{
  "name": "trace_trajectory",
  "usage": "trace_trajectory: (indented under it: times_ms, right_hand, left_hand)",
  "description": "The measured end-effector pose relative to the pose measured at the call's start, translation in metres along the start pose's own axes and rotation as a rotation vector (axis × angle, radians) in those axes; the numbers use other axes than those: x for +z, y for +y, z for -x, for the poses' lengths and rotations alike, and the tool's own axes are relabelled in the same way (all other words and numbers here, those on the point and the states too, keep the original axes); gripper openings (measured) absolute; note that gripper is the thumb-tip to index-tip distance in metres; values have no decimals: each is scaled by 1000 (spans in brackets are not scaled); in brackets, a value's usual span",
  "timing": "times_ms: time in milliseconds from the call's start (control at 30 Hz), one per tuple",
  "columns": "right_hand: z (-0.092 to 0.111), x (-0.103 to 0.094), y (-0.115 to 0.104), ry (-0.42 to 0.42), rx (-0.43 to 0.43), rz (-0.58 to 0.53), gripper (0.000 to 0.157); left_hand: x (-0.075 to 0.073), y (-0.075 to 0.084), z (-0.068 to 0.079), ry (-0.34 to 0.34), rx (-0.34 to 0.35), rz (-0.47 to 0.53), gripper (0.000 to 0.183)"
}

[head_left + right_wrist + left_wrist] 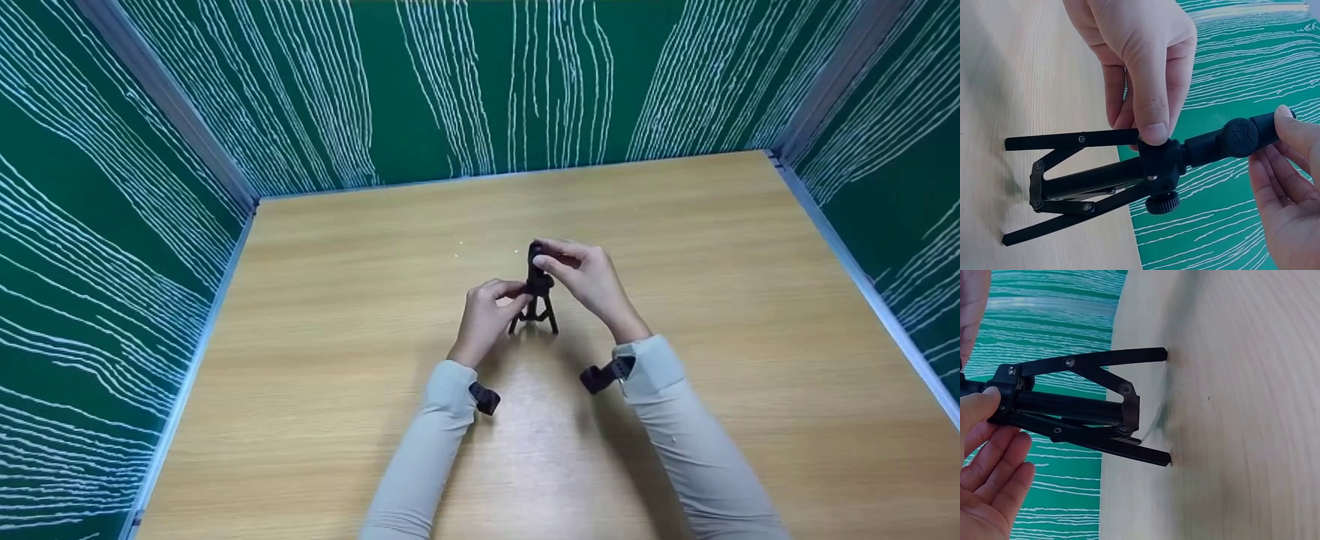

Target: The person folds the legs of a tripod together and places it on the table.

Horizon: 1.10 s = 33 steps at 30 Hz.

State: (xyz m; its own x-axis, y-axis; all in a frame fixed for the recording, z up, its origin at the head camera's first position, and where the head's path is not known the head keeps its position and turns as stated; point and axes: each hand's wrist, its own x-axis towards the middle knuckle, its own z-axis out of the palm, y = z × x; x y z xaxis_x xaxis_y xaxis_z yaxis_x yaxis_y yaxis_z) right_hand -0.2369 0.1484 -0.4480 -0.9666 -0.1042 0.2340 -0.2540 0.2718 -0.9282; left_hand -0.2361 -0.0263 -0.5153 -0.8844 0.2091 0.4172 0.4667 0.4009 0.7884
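A small black tripod (535, 289) stands upright on the wooden table, its legs spread and linked by hinged braces (1036, 185). My left hand (491, 315) pinches the collar (1008, 391) at the top of the legs, thumb on one side. Higher up, my right hand (589, 277) pinches the top end of the post between thumb and fingers. In the right wrist view a round knob (1240, 137) with a star mark sits on the post just below those fingers, and a smaller ridged knob (1162, 203) projects from the collar.
The wooden table (337, 300) is bounded by green panels (502, 90) with white wavy lines at the back and both sides. Several tiny pale specks (460, 243) lie beyond the tripod. Each wrist wears a black camera (598, 377).
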Motion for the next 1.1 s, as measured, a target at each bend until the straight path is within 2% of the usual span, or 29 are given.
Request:
trace_trajectory:
  times_ms: [267,400,667,867,1100]
  right_hand:
    - [4,1,10,23,-27,-44,35]
    - [8,1,18,55,-26,-46,34]
    - [20,-2,37,125,31,-15,35]
    - [32,0,54,106,101,-19,37]
    - [41,3,76,60,167,32,34]
  left_hand:
    - [1,-9,5,-4,-40,23,16]
    - [2,-12,7,1,-38,41,14]
    - [4,-17,9,13,-40,48,12]
    - [4,-15,9,29,-24,48,12]
    - [5,-13,7,51,-10,81,15]
